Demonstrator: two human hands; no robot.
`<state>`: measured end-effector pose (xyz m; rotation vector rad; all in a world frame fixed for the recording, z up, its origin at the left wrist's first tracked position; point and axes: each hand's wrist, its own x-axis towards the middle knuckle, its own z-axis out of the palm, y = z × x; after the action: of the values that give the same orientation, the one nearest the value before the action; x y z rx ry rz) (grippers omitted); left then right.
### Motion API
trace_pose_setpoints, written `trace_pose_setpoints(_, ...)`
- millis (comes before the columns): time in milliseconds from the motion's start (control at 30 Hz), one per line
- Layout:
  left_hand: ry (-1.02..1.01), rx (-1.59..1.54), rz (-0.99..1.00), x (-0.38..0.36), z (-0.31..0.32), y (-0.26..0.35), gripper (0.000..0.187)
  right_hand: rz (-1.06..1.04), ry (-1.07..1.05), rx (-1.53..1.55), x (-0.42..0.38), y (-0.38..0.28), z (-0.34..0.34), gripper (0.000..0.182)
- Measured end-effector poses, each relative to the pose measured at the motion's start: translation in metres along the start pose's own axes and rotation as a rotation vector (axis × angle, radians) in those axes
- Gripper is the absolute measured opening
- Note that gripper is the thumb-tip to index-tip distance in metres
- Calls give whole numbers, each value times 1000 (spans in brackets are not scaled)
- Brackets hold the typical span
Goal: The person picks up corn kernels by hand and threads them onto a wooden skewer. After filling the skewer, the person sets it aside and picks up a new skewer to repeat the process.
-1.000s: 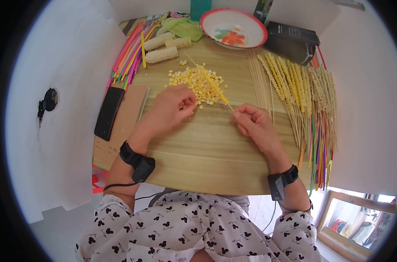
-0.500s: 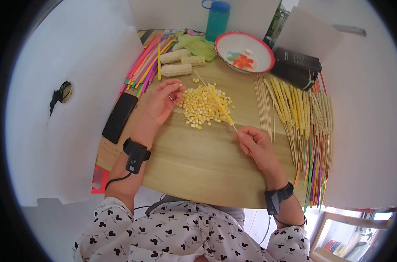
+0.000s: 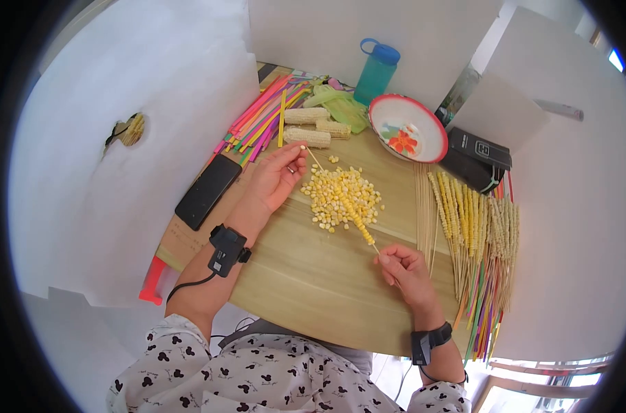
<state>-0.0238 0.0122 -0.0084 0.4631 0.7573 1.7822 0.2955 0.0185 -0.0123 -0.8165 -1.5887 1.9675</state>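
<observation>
My right hand point(image 3: 404, 270) pinches the lower end of a thin wooden skewer point(image 3: 375, 249) that slants up and to the left. Yellow corn kernels point(image 3: 357, 219) are threaded along much of its length. At the skewer's bare upper tip, my left hand point(image 3: 278, 177) is closed in a pinch on a pale corn kernel point(image 3: 303, 147), right at the point. Beneath the skewer lies a pile of loose corn kernels point(image 3: 324, 199) on the wooden table point(image 3: 306, 282).
Bare corn cobs point(image 3: 307, 138), colourful strips point(image 3: 258, 124), a green bag point(image 3: 344, 110) and a blue bottle point(image 3: 377, 72) lie behind. An enamel bowl point(image 3: 439, 131) and black box point(image 3: 479, 148) stand back right. Finished kernel skewers point(image 3: 464, 213) and plain skewers point(image 3: 424, 206) lie right; a phone point(image 3: 208, 191) lies left.
My left hand has brought the kernel over to the skewer's tip, where the two now meet. My right hand keeps its hold on the skewer. The camera view has shifted.
</observation>
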Motion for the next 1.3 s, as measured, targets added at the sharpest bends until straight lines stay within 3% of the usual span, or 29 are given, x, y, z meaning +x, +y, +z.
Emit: trace_pose_setpoints(1300,-50,-39,-27,-1,2,-2,12,6,5,75,2,3,0,12)
